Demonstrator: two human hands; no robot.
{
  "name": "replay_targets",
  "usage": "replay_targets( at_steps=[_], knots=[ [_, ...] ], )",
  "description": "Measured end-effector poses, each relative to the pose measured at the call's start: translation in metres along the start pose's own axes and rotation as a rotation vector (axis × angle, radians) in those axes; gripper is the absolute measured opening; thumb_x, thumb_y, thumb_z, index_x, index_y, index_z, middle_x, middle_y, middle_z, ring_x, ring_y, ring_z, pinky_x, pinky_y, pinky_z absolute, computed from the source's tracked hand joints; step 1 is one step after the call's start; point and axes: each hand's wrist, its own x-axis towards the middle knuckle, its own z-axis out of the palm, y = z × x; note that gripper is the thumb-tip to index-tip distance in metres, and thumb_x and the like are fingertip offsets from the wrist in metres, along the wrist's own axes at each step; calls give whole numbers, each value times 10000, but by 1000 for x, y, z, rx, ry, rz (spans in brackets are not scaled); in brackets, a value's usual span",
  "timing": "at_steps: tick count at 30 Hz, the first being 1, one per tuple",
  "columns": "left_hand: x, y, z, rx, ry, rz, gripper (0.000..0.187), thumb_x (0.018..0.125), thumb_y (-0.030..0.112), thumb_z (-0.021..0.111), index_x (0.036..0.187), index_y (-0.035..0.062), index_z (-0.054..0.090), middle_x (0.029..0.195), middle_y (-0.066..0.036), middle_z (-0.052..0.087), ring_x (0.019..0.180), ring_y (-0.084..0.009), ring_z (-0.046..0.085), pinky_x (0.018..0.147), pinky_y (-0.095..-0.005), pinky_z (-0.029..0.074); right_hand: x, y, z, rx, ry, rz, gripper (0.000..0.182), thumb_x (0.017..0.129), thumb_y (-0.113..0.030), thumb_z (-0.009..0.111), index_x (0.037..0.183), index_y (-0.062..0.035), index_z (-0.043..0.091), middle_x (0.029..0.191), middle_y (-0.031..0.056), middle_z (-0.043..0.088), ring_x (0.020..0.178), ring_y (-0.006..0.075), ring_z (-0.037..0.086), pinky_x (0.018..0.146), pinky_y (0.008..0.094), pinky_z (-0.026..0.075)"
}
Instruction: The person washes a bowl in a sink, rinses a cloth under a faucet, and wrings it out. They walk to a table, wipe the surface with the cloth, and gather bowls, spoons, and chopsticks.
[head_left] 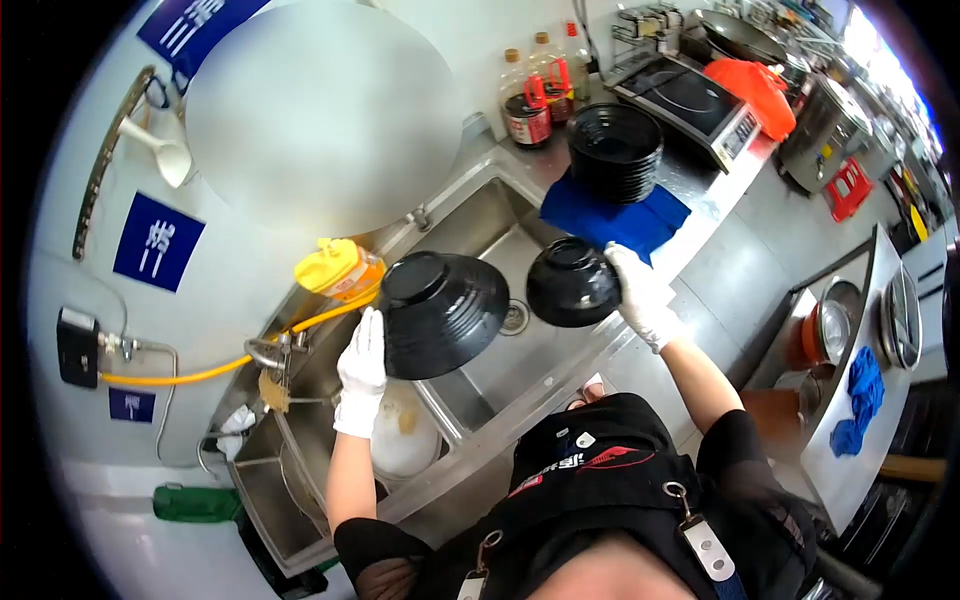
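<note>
Over the steel sink, my left hand [362, 372], in a white glove, grips the left edge of a large black bowl [445, 315] turned bottom up. My right hand [640, 298], also gloved, holds a smaller black bowl [572, 283] by its right side, its foot facing up. The two bowls are apart, side by side above the middle basin [490, 375]. Beyond my right hand, a stack of black bowls [615, 150] stands on a blue cloth [615, 220] on the counter. The fingertips of both hands are partly hidden by the bowls.
A yellow bottle [340, 270] and a yellow hose [190, 378] lie behind the sink's left part. Foamy water fills the left basin [405, 440]. Sauce bottles [527, 110] and an induction cooker [690, 95] are at the back. A metal cart [850, 400] stands right.
</note>
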Motion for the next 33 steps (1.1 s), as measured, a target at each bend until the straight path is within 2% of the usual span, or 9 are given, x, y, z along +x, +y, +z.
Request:
replay_targets(
  at_steps=[2, 7, 12, 17, 22, 23, 26, 30, 33],
  knots=[
    [1, 2, 11, -72, 132, -50, 452, 805, 1, 524, 1253, -59, 525, 1186, -243, 594, 994, -340, 643, 778, -352, 545, 8, -13, -2, 26, -41, -49, 314, 866, -56, 487, 1174, -28, 545, 1150, 209, 587, 1059, 349, 588, 940, 398, 464],
    [31, 65, 23, -687, 107, -1117, 335, 905, 118, 580, 1134, -126, 574, 1097, -227, 647, 921, -311, 647, 827, -372, 504, 28, -79, 10, 664, -162, 544, 243, 785, -72, 552, 1016, -2, 579, 973, 251, 587, 943, 405, 584, 821, 443, 478],
    [62, 117, 7, -1182, 38, -1300, 385, 839, 33, 579, 1160, -174, 532, 1170, -206, 604, 963, -264, 591, 887, -328, 447, 30, -80, 36, 612, -238, 749, 262, 815, -152, 601, 978, 52, 609, 853, 272, 634, 840, 419, 628, 760, 451, 497],
    [109, 180, 8, -1190, -118, -1269, 361, 829, 28, 597, 1119, -182, 549, 1099, -195, 626, 898, -253, 602, 816, -320, 483, 5, -37, -19, 225, -152, 680, 311, 799, -254, 679, 913, 9, 559, 763, 222, 622, 754, 397, 631, 681, 470, 492],
    [158, 257, 46, -1523, -415, -1168, 354, 798, 43, 582, 1116, -113, 577, 1033, -149, 630, 820, -220, 625, 682, -323, 551, -51, 31, -87, -79, 238, 780, 765, 696, -240, 777, 1295, 36, 391, 1262, 252, 464, 1174, 388, 467, 956, 423, 410],
    [174, 282, 50, -1591, -434, -1167, 346, 797, 42, 580, 1106, -114, 583, 1030, -149, 632, 812, -216, 625, 696, -320, 545, -73, 58, -82, 16, 311, 867, 927, 712, -254, 764, 1409, 46, 231, 1349, 267, 398, 1247, 395, 405, 1028, 406, 357],
    [204, 340, 99, -1580, -593, -1105, 257, 808, 36, 575, 1008, -114, 634, 952, -123, 657, 801, -188, 617, 733, -304, 501, -110, 132, -148, 986, -11, 1269, 520, 706, -295, 741, 1047, 80, 623, 908, 204, 655, 861, 235, 606, 776, 323, 460],
    [273, 434, 152, -1611, -793, -1013, 379, 952, 260, 544, 1026, -105, 619, 911, -125, 666, 778, -183, 632, 705, -310, 524, -163, 226, -184, 791, 110, 1398, 352, 667, -220, 708, 868, 67, 673, 716, 137, 657, 642, 195, 600, 598, 323, 481],
    [298, 492, 215, -1871, -1057, -830, 606, 980, 451, 415, 1297, -65, 419, 1143, -197, 589, 879, -296, 656, 761, -362, 556, -228, 302, -199, 868, 297, 1628, 341, 687, -248, 686, 802, 72, 656, 612, 78, 579, 548, 156, 517, 500, 316, 413]
  ],
)
